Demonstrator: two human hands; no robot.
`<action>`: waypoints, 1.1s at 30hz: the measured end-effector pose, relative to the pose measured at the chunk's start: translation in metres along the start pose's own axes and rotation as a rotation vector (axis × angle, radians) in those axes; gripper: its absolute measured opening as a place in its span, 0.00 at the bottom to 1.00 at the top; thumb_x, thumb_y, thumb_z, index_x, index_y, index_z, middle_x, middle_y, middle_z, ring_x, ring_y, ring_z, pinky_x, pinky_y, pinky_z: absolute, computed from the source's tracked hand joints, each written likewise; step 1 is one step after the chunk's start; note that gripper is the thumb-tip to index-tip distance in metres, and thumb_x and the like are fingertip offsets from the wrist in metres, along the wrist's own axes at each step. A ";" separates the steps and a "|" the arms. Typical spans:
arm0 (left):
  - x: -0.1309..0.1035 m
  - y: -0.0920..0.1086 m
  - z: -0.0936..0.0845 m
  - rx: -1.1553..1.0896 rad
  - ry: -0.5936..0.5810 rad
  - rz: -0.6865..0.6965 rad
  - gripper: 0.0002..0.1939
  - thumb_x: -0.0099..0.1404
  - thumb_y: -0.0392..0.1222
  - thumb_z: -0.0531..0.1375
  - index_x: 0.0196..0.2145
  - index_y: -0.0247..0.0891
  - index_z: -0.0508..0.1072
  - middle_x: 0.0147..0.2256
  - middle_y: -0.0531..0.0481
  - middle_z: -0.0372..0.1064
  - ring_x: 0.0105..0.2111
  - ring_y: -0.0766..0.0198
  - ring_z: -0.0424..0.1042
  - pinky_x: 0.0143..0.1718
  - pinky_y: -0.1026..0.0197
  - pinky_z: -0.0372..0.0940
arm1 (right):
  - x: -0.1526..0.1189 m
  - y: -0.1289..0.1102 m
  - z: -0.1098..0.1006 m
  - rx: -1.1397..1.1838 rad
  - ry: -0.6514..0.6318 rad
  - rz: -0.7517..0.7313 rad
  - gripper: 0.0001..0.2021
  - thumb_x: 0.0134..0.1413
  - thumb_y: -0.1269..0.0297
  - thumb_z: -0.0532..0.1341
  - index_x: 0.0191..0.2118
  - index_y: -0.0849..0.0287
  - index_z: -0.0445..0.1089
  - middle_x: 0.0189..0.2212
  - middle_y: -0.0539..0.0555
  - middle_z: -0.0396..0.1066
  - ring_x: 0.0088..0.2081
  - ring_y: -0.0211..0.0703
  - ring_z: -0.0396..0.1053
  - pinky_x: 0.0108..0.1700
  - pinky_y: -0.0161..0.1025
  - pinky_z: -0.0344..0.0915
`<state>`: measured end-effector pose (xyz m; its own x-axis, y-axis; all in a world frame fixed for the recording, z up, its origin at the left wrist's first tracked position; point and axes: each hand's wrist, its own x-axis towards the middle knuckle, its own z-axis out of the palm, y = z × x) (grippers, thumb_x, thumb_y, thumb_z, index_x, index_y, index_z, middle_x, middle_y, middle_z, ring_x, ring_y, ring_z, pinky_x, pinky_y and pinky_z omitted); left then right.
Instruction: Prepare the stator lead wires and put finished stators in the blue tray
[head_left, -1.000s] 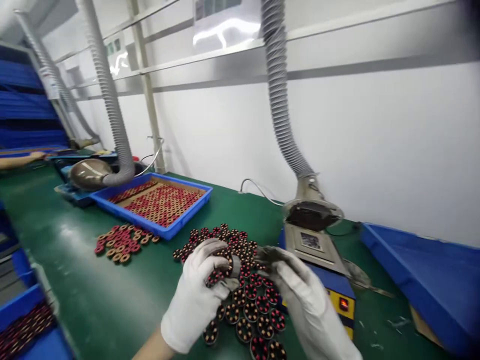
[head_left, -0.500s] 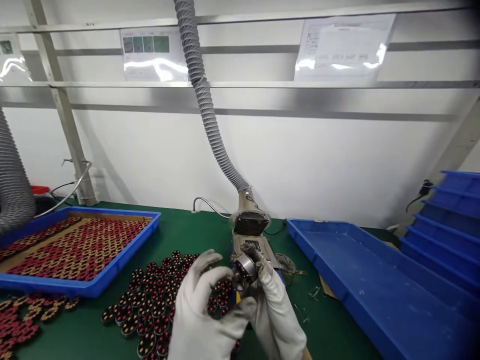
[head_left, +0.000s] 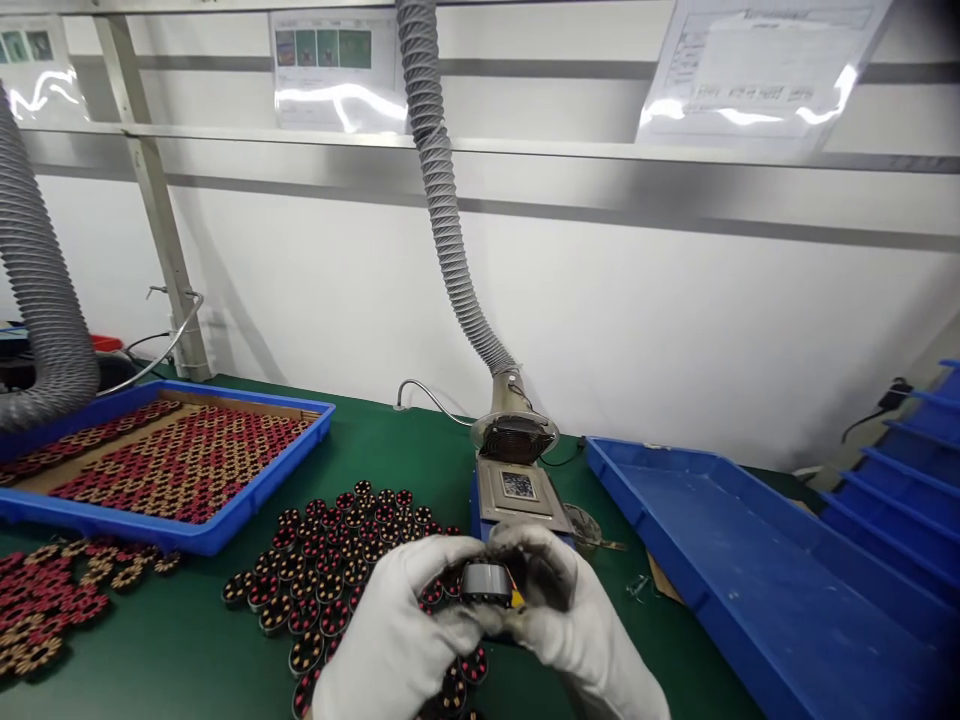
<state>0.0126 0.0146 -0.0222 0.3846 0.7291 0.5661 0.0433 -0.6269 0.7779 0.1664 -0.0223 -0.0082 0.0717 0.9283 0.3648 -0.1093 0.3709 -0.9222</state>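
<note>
Both hands wear white gloves with dark, dirty fingertips. Between them is a small round motor part point(head_left: 486, 582) with a smooth silver-grey side and a black lower edge. My left hand point(head_left: 420, 620) curls round its left side, thumb low and fingers above. My right hand point(head_left: 559, 605) closes round from the right; some of its fingertips are hidden behind the part. Just beyond the hands stands a metal-topped box point(head_left: 551, 508) with a square, greyish opening. To the left lie many similar round parts point(head_left: 330, 590), black with red or tan segments.
A blue tray point(head_left: 324, 428) at left holds rows of red and tan rings, with more loose rings point(head_left: 45, 610) before it. On the right lies another blue tray point(head_left: 720, 560), near stacked blue trays point(head_left: 900, 490). A grey duct hose point(head_left: 442, 200) drops to a hood point(head_left: 516, 425).
The round part has turned from tilted to nearly level and sits slightly lower. My right hand has drawn back from the box's top, and both hands have come together. The view has shifted left.
</note>
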 end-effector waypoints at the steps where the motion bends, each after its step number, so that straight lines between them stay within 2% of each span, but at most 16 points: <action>1: 0.000 -0.001 0.000 0.000 0.014 -0.003 0.25 0.46 0.24 0.55 0.39 0.49 0.70 0.38 0.57 0.71 0.37 0.64 0.71 0.39 0.64 0.67 | 0.000 0.001 -0.001 -0.033 -0.010 0.004 0.16 0.29 0.64 0.71 0.32 0.52 0.73 0.30 0.49 0.70 0.33 0.42 0.67 0.34 0.35 0.64; 3: 0.000 -0.002 -0.001 0.051 0.025 0.086 0.23 0.48 0.26 0.59 0.40 0.47 0.69 0.38 0.56 0.71 0.36 0.63 0.71 0.38 0.65 0.67 | 0.000 0.004 0.000 -0.073 0.024 -0.055 0.11 0.33 0.67 0.70 0.29 0.52 0.74 0.28 0.49 0.70 0.33 0.40 0.67 0.34 0.34 0.63; 5: 0.002 -0.001 -0.003 0.170 0.015 0.280 0.19 0.52 0.30 0.60 0.42 0.43 0.67 0.39 0.52 0.70 0.37 0.62 0.70 0.39 0.62 0.66 | 0.001 0.008 0.004 -0.013 0.072 -0.122 0.04 0.37 0.65 0.69 0.25 0.53 0.75 0.25 0.48 0.70 0.31 0.38 0.67 0.34 0.33 0.62; 7: 0.004 0.001 -0.006 0.342 0.010 0.475 0.14 0.59 0.35 0.58 0.45 0.39 0.65 0.40 0.48 0.69 0.39 0.60 0.68 0.41 0.57 0.64 | 0.002 0.010 0.009 0.176 0.140 -0.073 0.03 0.40 0.62 0.67 0.23 0.54 0.74 0.25 0.49 0.70 0.30 0.37 0.66 0.35 0.33 0.62; 9: 0.006 0.005 -0.010 0.486 0.028 0.562 0.12 0.63 0.38 0.54 0.45 0.35 0.65 0.41 0.44 0.69 0.41 0.58 0.67 0.43 0.55 0.62 | 0.003 0.008 0.014 0.436 0.205 0.039 0.07 0.40 0.58 0.67 0.26 0.54 0.74 0.26 0.48 0.71 0.31 0.37 0.66 0.37 0.35 0.63; 11: 0.006 0.007 -0.012 0.499 0.042 0.556 0.11 0.64 0.38 0.54 0.44 0.35 0.65 0.40 0.45 0.69 0.40 0.59 0.66 0.43 0.56 0.62 | 0.002 0.004 0.015 0.563 0.239 0.092 0.09 0.38 0.57 0.68 0.27 0.54 0.74 0.27 0.48 0.71 0.31 0.37 0.66 0.39 0.36 0.63; 16: 0.004 0.008 -0.008 0.263 0.037 0.355 0.12 0.59 0.40 0.61 0.41 0.42 0.66 0.38 0.52 0.69 0.38 0.64 0.68 0.39 0.65 0.65 | -0.001 0.003 0.009 0.232 0.106 0.107 0.12 0.32 0.62 0.71 0.27 0.58 0.73 0.24 0.49 0.68 0.28 0.38 0.64 0.32 0.35 0.60; 19: 0.004 0.006 -0.006 0.201 0.014 0.328 0.14 0.58 0.41 0.62 0.41 0.43 0.65 0.38 0.53 0.69 0.38 0.65 0.68 0.40 0.66 0.65 | -0.001 0.010 0.009 0.178 0.094 0.023 0.10 0.30 0.61 0.71 0.22 0.57 0.72 0.22 0.48 0.66 0.26 0.37 0.62 0.28 0.35 0.58; 21: 0.004 0.006 -0.005 0.275 0.005 0.411 0.11 0.60 0.40 0.60 0.41 0.40 0.65 0.38 0.51 0.69 0.39 0.64 0.67 0.40 0.64 0.63 | 0.001 0.014 0.015 0.208 0.164 -0.040 0.09 0.30 0.63 0.71 0.19 0.57 0.72 0.22 0.48 0.65 0.26 0.37 0.63 0.29 0.35 0.59; 23: 0.004 0.006 -0.007 0.470 0.054 0.558 0.09 0.63 0.38 0.56 0.42 0.36 0.66 0.40 0.47 0.68 0.41 0.61 0.65 0.44 0.59 0.60 | 0.002 0.016 0.021 0.341 0.292 -0.031 0.08 0.30 0.66 0.71 0.18 0.57 0.71 0.23 0.48 0.67 0.28 0.38 0.64 0.32 0.36 0.61; 26: 0.002 0.007 -0.010 0.782 0.157 0.694 0.09 0.62 0.30 0.53 0.40 0.33 0.68 0.42 0.45 0.69 0.45 0.57 0.63 0.48 0.53 0.54 | 0.004 0.012 0.023 0.580 0.462 0.024 0.06 0.35 0.62 0.69 0.24 0.52 0.72 0.26 0.48 0.71 0.32 0.40 0.67 0.39 0.40 0.65; 28: 0.000 0.007 -0.010 0.820 0.192 0.679 0.11 0.60 0.27 0.53 0.40 0.33 0.68 0.42 0.45 0.70 0.45 0.57 0.64 0.48 0.53 0.54 | 0.004 0.008 0.018 0.644 0.526 0.024 0.07 0.38 0.58 0.67 0.27 0.50 0.72 0.29 0.47 0.72 0.34 0.40 0.68 0.43 0.43 0.65; 30: 0.000 0.008 -0.009 0.668 0.189 0.598 0.11 0.58 0.29 0.55 0.40 0.35 0.68 0.40 0.46 0.70 0.42 0.58 0.66 0.45 0.54 0.58 | 0.002 0.005 0.010 0.548 0.526 0.023 0.07 0.37 0.61 0.68 0.28 0.51 0.73 0.30 0.48 0.73 0.35 0.40 0.69 0.44 0.41 0.64; 31: 0.000 0.009 -0.008 0.534 0.172 0.501 0.11 0.56 0.30 0.58 0.39 0.36 0.69 0.39 0.47 0.71 0.39 0.59 0.68 0.42 0.56 0.61 | 0.001 0.004 0.006 0.462 0.480 0.029 0.08 0.36 0.62 0.69 0.28 0.53 0.73 0.29 0.49 0.74 0.34 0.40 0.69 0.43 0.39 0.65; 33: 0.003 0.011 -0.004 0.209 0.085 0.181 0.12 0.51 0.31 0.60 0.35 0.38 0.70 0.34 0.50 0.72 0.33 0.61 0.71 0.35 0.61 0.66 | 0.000 0.003 0.001 0.281 0.296 0.056 0.12 0.32 0.65 0.70 0.30 0.56 0.74 0.28 0.50 0.74 0.32 0.40 0.70 0.38 0.36 0.65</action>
<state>0.0101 0.0107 -0.0108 0.3251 0.6152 0.7183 0.1736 -0.7854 0.5941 0.1653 -0.0215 -0.0112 0.3357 0.9147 0.2250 -0.3850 0.3512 -0.8535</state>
